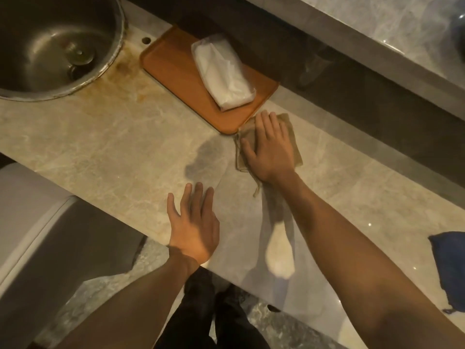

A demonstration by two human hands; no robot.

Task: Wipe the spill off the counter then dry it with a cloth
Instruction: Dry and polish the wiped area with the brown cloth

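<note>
Right grip (268,149) flat on cloth (292,137), beside tray (176,79)

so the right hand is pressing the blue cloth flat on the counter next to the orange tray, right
Not quite. In the head view the right hand presses a beige cloth flat on the counter next to the orange tray. The blue cloth lies untouched at the far right.
</note>
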